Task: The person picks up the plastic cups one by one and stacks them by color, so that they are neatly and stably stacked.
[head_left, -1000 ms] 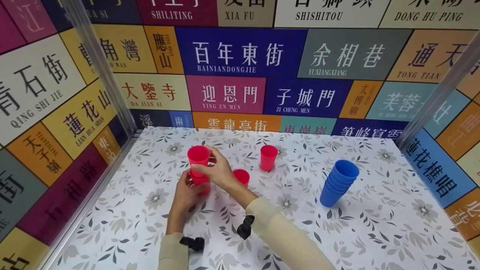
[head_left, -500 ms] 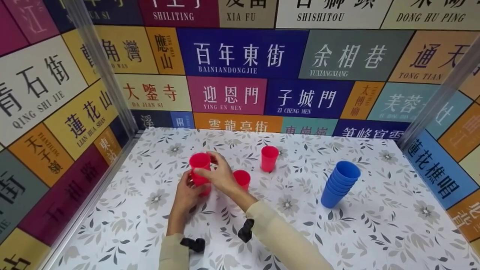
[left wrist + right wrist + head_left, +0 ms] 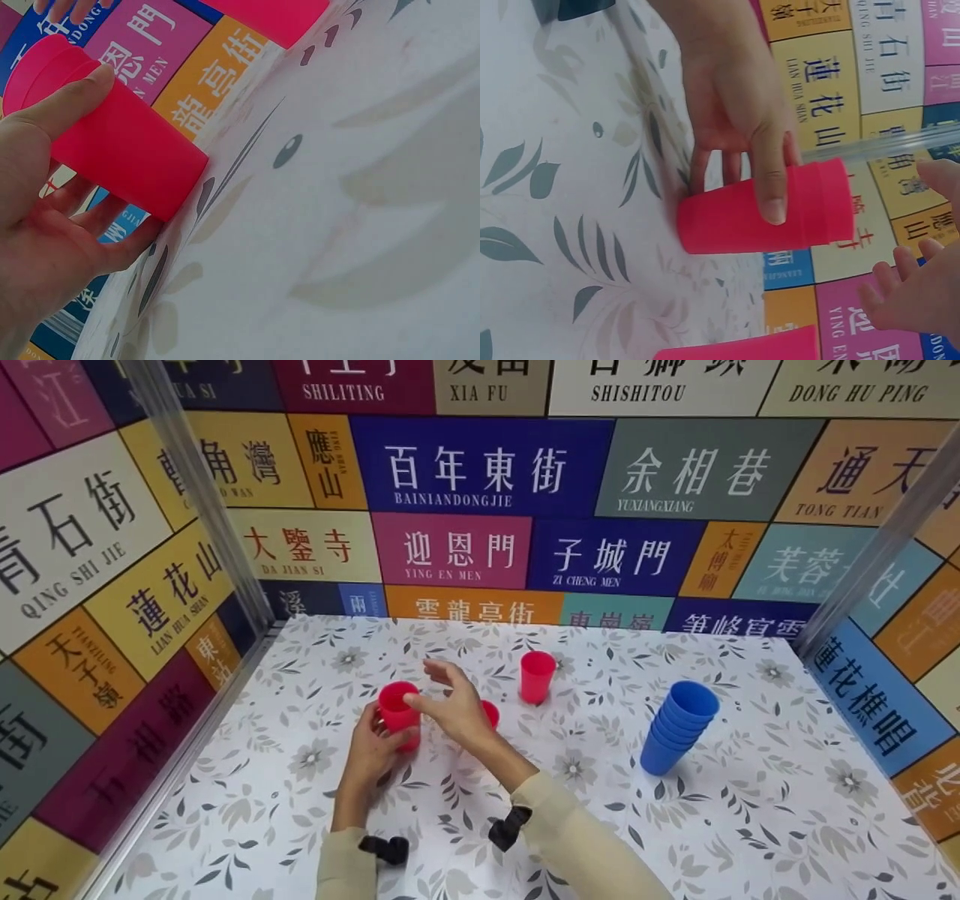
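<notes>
My left hand (image 3: 371, 750) holds a stack of nested red plastic cups (image 3: 400, 721), its thumb and fingers curled round the sides. In the left wrist view the stacked cups (image 3: 127, 142) stand on the table, with rims showing one inside another. Just right of the stack, my right hand (image 3: 456, 705) has its fingers spread and grips nothing; its thumb lies near the top cup's rim in the head view. The right wrist view shows a gap between the right hand (image 3: 922, 285) and the stack (image 3: 765, 210). Behind the right hand, a red cup (image 3: 490, 712) is partly hidden.
Another red cup (image 3: 537, 678) stands upright farther back on the flower-patterned table (image 3: 585, 840). To the right is a stack of several blue cups (image 3: 677, 729). Walls with coloured street-name panels (image 3: 480, 465) enclose the table's back and sides.
The upper red cup has gone down into the cup in the left hand. My right hand has let go of it and drawn off to the right. The left hand stays put.
</notes>
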### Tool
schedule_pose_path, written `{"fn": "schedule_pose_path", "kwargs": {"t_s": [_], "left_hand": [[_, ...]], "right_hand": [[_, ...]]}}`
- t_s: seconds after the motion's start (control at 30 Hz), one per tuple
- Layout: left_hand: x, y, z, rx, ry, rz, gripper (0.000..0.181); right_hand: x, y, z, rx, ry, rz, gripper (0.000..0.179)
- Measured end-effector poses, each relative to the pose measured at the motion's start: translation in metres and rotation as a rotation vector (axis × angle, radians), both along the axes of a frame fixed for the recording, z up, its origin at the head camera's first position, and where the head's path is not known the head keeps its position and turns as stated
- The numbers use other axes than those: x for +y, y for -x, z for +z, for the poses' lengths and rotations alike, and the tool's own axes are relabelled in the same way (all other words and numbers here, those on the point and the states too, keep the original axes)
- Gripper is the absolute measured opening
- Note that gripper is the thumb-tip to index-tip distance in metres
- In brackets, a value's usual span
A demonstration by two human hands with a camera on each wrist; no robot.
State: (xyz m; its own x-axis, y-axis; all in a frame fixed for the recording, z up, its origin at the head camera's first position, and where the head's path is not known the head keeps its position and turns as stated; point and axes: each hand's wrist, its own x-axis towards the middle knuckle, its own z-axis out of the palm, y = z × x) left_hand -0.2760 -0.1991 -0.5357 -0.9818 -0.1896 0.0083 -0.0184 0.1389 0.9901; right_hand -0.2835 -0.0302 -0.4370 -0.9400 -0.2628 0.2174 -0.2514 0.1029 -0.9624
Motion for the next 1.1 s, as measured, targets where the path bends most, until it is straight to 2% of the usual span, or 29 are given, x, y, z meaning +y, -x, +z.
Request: {"fn": "schedule_pose_path", "kwargs": {"t_s": [0.3, 0.5, 0.6, 0.8, 1.1], "left_hand": [[-0.001, -0.002, 0.002, -0.018, -0.001, -0.001, 0.076], [-0.002, -0.002, 0.003, -0.012, 0.003, 0.001, 0.077], [-0.002, -0.001, 0.003, 0.003, -0.014, -0.004, 0.076], [-0.002, -0.002, 0.004, -0.027, -0.025, -0.002, 0.077], [0.0, 0.001, 0.003, -0.053, -0.032, -0.001, 0.079]], "right_hand": [[0.024, -0.009, 0.006, 0.06, -0.015, 0.012, 0.055], [0.039, -0.012, 0.005, 0.14, -0.007, -0.048, 0.052], [0.047, -0.013, 0.003, 0.145, -0.017, -0.096, 0.054], [0.063, -0.012, -0.007, 0.141, -0.045, -0.162, 0.062], [0.076, -0.012, -0.027, 0.129, -0.019, -0.142, 0.06]]}}
